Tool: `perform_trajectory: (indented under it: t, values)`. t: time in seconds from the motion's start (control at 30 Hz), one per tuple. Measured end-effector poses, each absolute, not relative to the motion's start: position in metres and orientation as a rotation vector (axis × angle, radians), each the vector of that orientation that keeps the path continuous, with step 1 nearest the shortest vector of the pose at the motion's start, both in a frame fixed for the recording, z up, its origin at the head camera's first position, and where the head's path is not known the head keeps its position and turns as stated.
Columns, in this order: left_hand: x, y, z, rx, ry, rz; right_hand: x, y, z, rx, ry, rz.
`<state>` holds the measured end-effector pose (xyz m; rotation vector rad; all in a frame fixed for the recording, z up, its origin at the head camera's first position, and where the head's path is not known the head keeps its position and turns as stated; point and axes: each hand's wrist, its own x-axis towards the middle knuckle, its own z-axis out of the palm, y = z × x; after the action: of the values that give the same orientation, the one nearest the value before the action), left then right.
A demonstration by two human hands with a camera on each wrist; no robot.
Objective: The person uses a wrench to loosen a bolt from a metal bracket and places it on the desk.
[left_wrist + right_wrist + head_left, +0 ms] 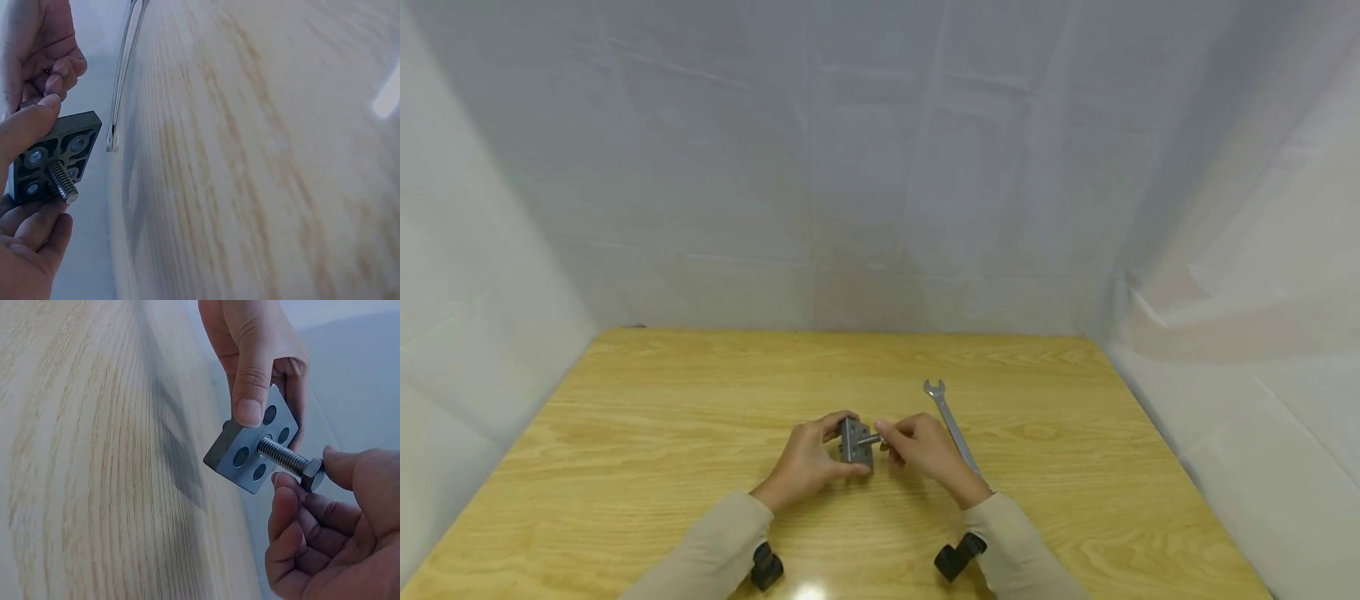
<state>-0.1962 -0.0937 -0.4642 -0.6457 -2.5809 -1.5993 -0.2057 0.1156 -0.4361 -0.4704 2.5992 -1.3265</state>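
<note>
A square grey metal plate with several round holes is held by its edges in my left hand, thumb on one side and fingers on the opposite side. A hex-head bolt passes through the plate's centre. Its threaded end sticks out of the recessed face in the left wrist view. My right hand pinches the hex head between thumb and fingers. Both hands hold the parts above the table.
An open-end wrench lies on the wooden table, beyond and beside the right hand. White sheeting stands behind the table and along both sides. Dark wrist cameras sit on both sleeves.
</note>
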Motion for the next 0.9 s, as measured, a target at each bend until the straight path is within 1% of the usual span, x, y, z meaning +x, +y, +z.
perform_trajectory:
  t: [0.3, 0.4, 0.7, 0.9]
  values:
    - [-0.195, -0.0954, -0.4615, -0.603, -2.586, -1.634, -0.2076, 0.1181, -0.439, -0.709, 2.635, -1.383]
    - [-0.195, -0.0957, -0.4613, -0.598, -2.582, -1.641, -0.2078, 0.1184, -0.4383, -0.747, 2.629, -1.409]
    - [-0.1958, -0.0964, -0.4617, -0.61, -2.582, -1.65, -0.2078, 0.1176, -0.4366, -0.723, 2.631, -1.397]
    - [-0.1958, -0.0968, -0.4628, -0.621, -2.581, -1.63, -0.2089, 0.1198, -0.4404, -0.619, 2.639, -1.272]
